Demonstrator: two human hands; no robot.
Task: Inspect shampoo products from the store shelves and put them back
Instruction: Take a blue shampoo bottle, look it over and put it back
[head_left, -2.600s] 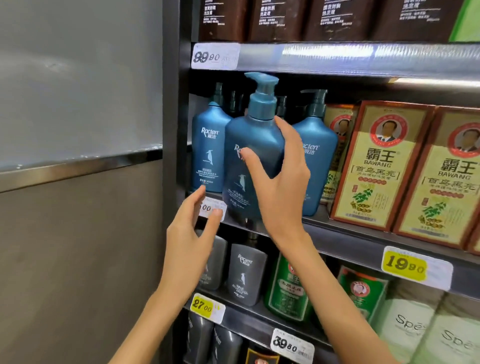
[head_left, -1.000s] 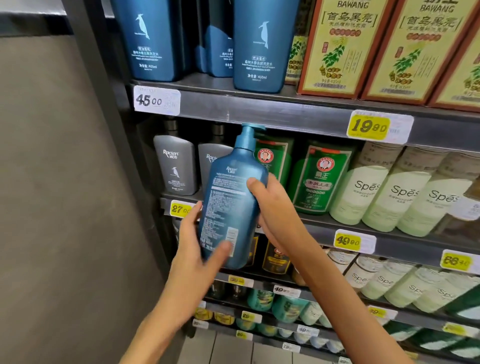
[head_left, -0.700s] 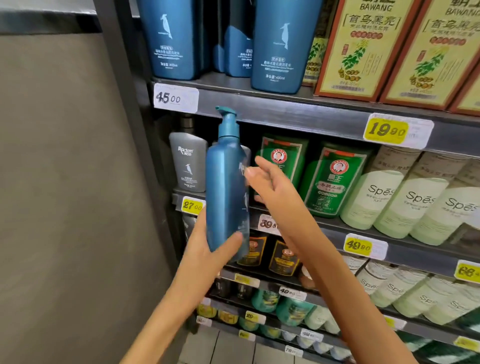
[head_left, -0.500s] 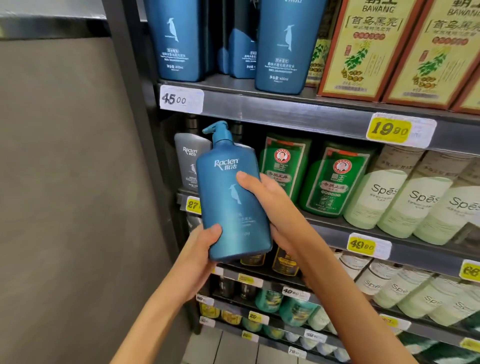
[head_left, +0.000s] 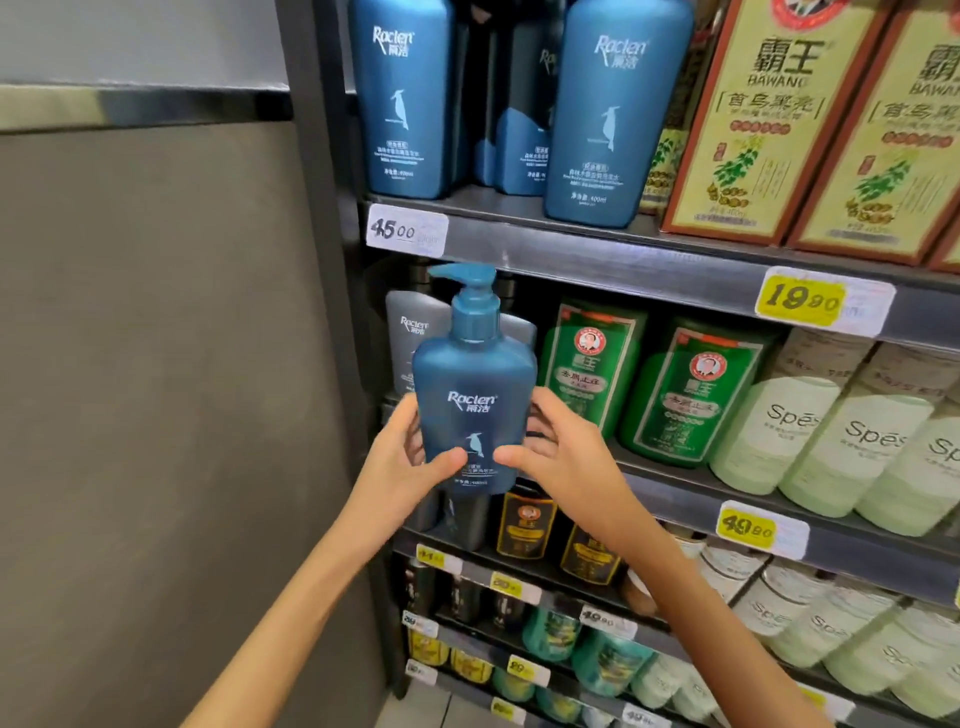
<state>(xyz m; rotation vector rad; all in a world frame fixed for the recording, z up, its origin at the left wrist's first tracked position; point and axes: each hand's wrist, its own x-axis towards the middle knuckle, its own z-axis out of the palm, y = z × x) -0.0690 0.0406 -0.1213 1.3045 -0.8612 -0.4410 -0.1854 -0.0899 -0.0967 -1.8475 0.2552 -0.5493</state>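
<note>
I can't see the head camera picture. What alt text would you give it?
A person's left hand and right hand hold a blue pump bottle upright in front of store shelves. Matching blue bottles stand on the upper shelf; green bottles stand to the held bottle's right.

left hand (head_left: 410, 462): thumb in front, fingers curled behind, holds blue bottle (head_left: 475, 395) | right hand (head_left: 561, 457): holds its other side | both arms: bare, reaching up

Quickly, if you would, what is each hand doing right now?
Left hand: grips the blue Raclen pump bottle at its lower left side.
Right hand: grips the same bottle at its lower right side.
</note>
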